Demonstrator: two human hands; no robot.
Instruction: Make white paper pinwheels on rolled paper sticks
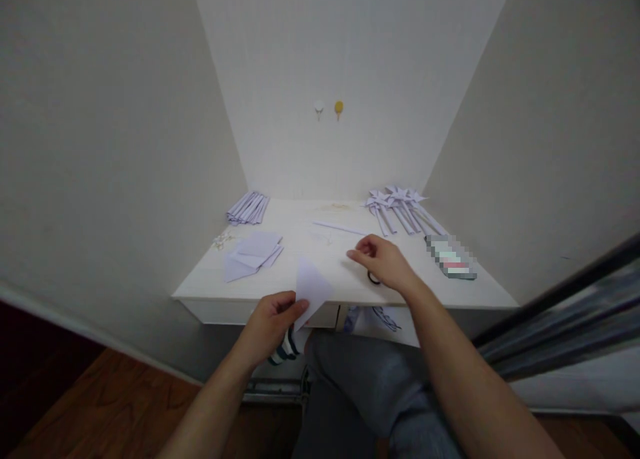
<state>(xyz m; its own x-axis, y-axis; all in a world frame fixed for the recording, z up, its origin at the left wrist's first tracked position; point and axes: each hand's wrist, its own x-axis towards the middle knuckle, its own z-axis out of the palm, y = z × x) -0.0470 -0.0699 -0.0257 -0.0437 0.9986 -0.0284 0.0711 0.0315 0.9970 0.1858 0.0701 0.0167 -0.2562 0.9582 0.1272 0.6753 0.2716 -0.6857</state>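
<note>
My left hand pinches a white paper square at its lower left edge, between thumb and fingers. The paper is tilted over the table's front edge. To the right of it, my right hand hovers above the tabletop with loosely curled fingers and its thumb apart; I see nothing between them. Beneath that hand a black loop shows, the rest of it hidden. Behind the hands a thin white paper stick lies on the table. More loose paper sheets are stacked to the left.
The white table stands between walls. Rolled paper sticks lie at back left, small white pieces before them. Several paper pinwheels lie at back right, near a blurred phone-like object. An open drawer compartment sits below.
</note>
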